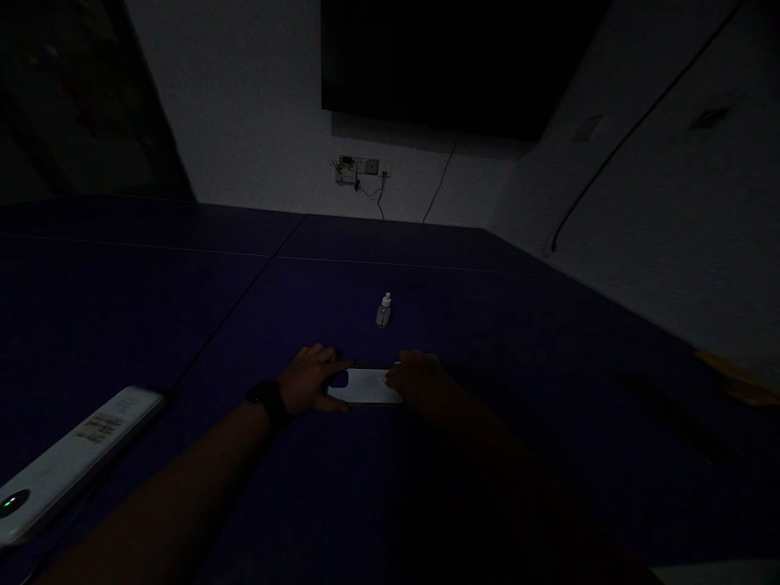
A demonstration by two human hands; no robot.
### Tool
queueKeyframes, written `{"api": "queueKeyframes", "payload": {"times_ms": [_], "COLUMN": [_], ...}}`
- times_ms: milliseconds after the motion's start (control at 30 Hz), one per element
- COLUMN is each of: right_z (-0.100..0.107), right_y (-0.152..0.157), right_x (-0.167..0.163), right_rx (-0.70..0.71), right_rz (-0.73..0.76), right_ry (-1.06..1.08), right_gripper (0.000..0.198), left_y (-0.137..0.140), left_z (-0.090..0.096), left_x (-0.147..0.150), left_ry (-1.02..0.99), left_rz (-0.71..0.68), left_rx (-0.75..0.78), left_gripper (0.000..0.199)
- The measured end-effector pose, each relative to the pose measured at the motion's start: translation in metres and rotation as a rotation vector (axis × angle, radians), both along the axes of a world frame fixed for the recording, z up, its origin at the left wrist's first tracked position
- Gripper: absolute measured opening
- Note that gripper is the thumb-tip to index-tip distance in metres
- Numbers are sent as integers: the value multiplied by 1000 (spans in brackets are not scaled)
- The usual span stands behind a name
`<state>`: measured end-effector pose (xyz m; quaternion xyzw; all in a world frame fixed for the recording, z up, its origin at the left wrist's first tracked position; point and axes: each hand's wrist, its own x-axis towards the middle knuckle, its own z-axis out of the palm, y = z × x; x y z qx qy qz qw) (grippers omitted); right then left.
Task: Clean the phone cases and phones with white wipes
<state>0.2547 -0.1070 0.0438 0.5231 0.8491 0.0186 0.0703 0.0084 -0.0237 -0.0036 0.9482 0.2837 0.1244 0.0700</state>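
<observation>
A pale, flat phone case (367,387) with a rounded cutout near its left end lies on the dark blue-purple surface. My left hand (308,380), with a dark watch (268,401) on its wrist, grips the case's left end, the forefinger along the far edge and the thumb at the near edge. Over the right part of the case, my right hand (420,382) is closed, its bent fingers pressed down on the face. A small whitish bit shows at those fingertips; its kind is unclear. Beyond the case stands a small clear bottle (383,315) with a white top.
A long white power strip (73,461) with a green light lies at left. At the far wall are sockets (364,166) with cables, below a large dark screen (439,65). A yellowish thing (740,380) lies by the right wall. The room is dim.
</observation>
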Motion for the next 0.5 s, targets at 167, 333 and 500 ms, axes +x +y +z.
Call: {"api": "queueKeyframes", "payload": {"times_ms": [167,333,500], "right_z": [13,15,11], "right_y": [-8,-6,-14], "right_x": [-3,-3,-1], "right_rx": [-32,-11,-4], "right_rz": [-22,-66,50], "right_ry": [-146,-136,-119], "right_gripper": [20,21,19], "left_y": [-2,-3,-3], "left_z": [1,3,-2], "left_x": [0,1,0], "left_ry": [-12,-22,-89], "left_rz": [4,18,20], "left_rx": [-15,-41,-42], "left_gripper": [85,84,83]}}
